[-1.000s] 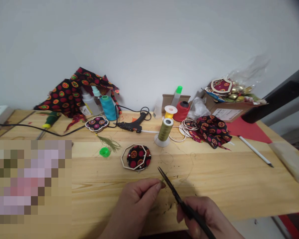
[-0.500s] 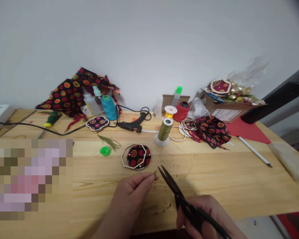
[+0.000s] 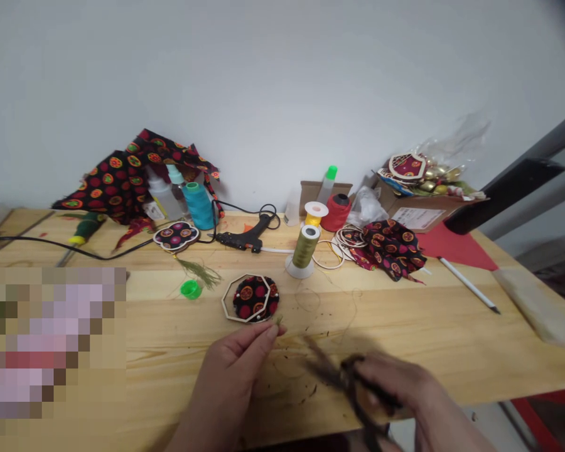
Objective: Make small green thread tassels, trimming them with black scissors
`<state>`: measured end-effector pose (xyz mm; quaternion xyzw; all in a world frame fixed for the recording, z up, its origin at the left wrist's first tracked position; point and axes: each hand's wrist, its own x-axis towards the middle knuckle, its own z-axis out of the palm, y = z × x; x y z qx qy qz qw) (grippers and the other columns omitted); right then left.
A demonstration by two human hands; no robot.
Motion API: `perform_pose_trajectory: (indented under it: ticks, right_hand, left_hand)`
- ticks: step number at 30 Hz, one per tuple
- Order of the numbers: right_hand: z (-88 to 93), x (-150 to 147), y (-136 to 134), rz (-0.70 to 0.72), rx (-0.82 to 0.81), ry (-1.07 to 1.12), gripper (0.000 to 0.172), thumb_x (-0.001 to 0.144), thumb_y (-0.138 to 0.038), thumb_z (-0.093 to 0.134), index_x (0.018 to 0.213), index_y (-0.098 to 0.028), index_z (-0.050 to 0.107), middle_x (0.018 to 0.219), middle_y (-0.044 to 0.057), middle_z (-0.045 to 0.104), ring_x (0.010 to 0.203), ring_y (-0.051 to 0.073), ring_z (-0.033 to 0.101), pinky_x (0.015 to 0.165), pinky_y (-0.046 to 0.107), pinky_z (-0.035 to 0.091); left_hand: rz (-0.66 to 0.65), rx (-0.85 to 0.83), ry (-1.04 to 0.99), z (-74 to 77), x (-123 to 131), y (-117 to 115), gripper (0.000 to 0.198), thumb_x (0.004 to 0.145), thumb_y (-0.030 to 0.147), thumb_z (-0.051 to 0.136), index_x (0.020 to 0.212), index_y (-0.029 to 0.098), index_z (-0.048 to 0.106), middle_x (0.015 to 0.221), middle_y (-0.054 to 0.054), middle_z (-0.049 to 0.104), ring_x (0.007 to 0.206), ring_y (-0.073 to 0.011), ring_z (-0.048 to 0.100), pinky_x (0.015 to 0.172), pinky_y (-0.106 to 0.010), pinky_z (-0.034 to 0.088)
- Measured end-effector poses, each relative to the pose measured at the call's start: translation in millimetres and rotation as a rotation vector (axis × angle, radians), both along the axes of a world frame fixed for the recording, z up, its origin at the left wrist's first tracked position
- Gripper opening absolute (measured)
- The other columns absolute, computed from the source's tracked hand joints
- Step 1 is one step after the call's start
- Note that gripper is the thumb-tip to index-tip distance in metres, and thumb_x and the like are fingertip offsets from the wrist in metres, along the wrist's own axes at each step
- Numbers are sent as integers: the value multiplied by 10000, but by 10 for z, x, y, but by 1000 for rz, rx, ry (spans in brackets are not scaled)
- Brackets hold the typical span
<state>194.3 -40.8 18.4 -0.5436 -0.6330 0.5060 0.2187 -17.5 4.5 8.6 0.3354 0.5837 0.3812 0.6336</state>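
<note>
Scissors (image 3: pixel 346 375) have drawn away, right hand (image 3: pixel 402 382) holding them, left hand (image 3: pixel 235 364) pinching thread (image 3: pixel 279 321).

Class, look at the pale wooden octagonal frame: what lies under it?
Under the frame lies a round black-and-red patterned fabric piece, jutting out to the right. Whatever that piece covers cannot be seen.

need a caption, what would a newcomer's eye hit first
Probably the dark metal scissors, blurred in the right hand, low and right of centre. Then the turquoise cone of thread at the back left, and the black fabric printed with red and orange rounds heaped beside and behind it.
</note>
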Motion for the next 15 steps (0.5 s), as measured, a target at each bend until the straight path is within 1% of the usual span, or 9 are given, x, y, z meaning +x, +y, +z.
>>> perform_pose_trajectory:
  ticks: [2,3,4,6,8,10,12,15]
  right_hand:
    - [71,163,-11,-231,188,-394,304,754,-376,591,984,-198,676,909,101,707,814,269,651,710,357,496]
    - [73,236,-2,-315,242,-582,336,764,-418,562,985,-189,668,901,115,707,790,288,661,684,379,500]
    - [55,301,15,-379,259,-751,360,776,-463,529,962,-186,664,880,121,708,767,307,670,655,396,501]
    - [-11,401,67,-437,207,-973,408,792,-544,470,878,-192,659,826,127,710,732,338,681,602,411,498]
    - [-70,468,122,-453,131,-1084,438,805,-575,429,797,-197,649,799,136,713,716,348,689,579,412,498]
    - [-100,514,162,-451,91,-1129,450,812,-570,416,777,-188,651,805,153,719,715,349,695,585,413,504]
    - [-110,560,181,-453,77,-1136,464,809,-564,426,821,-165,663,824,171,721,730,349,696,599,416,509]
    - [-137,665,177,-482,94,-1121,513,798,-556,462,964,-110,654,910,196,711,797,351,687,633,420,515]
  left_hand:
    - [-3,6,21,3,3,-6,247,697,418,709,816,216,788,327,87,415,577,-159,570,650,-234,463]
    - [-5,0,39,3,3,-9,270,698,434,701,824,211,786,321,94,394,517,-146,530,611,-234,455]
    - [-6,-7,57,3,2,-12,293,696,451,694,827,205,784,324,96,390,472,-136,491,573,-235,443]
    - [3,3,89,-1,-2,-17,317,681,466,696,818,193,782,348,89,421,450,-131,460,544,-241,427]
    - [13,29,98,-8,-6,-21,309,673,461,701,805,194,784,356,85,430,471,-138,470,571,-249,431]
    - [10,39,93,-11,-8,-24,293,682,450,700,809,201,786,342,91,402,472,-138,466,594,-251,432]
    - [6,28,91,-11,-7,-25,296,690,452,694,826,205,786,329,99,372,437,-126,428,566,-246,417]
    - [11,18,79,-13,-4,-23,326,683,466,696,834,190,783,331,103,356,385,-104,344,477,-231,355]
